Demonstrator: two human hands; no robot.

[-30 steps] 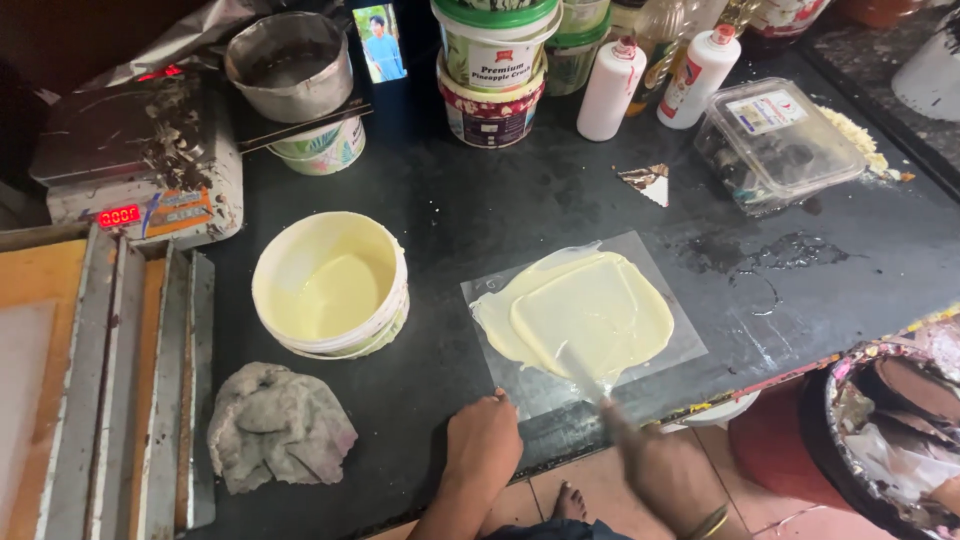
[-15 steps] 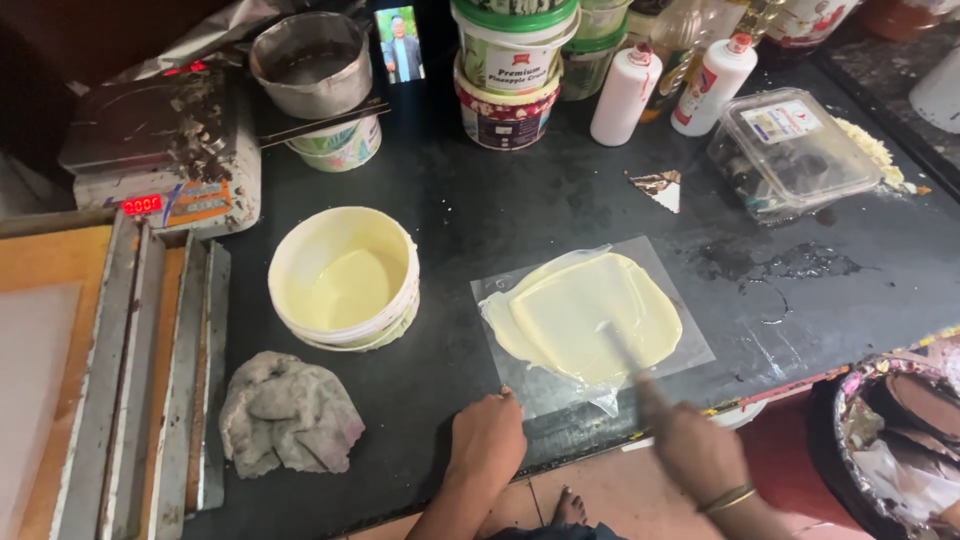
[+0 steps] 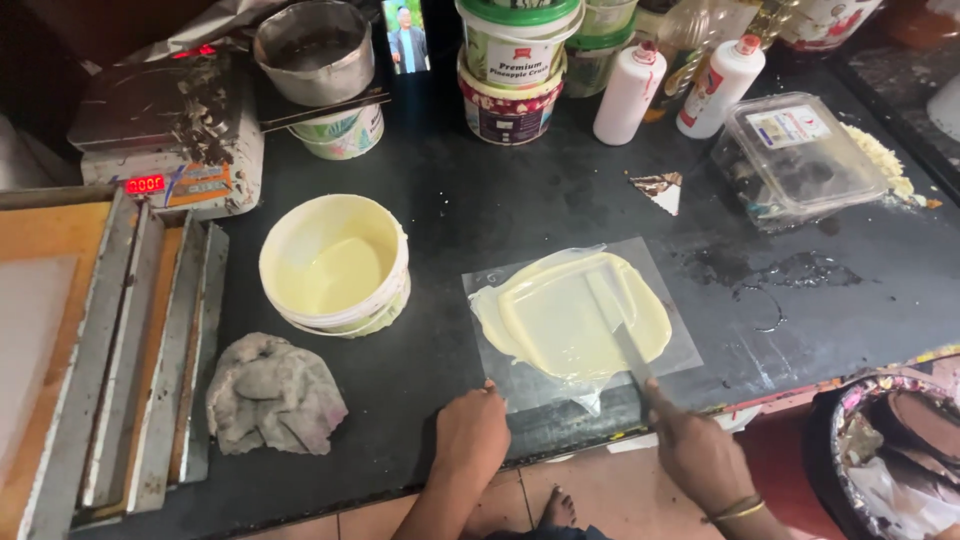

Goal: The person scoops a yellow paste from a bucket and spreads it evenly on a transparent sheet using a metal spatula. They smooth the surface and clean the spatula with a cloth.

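While the left hand (image 3: 470,435) presses, fingers curled, on the near edge of one clear plastic sheet (image 3: 580,320), the right hand (image 3: 700,455) grips one palette knife (image 3: 620,330), the nearer hand to the spread. The blade's long axis runs away and slightly left across one pale cream layer (image 3: 570,315) just ahead of both hands on the tabletop (image 3: 450,210). Left lie one crumpled cloth (image 3: 275,395) and one cream bucket (image 3: 335,262). Farther off stand two white squeeze bottles (image 3: 628,92).
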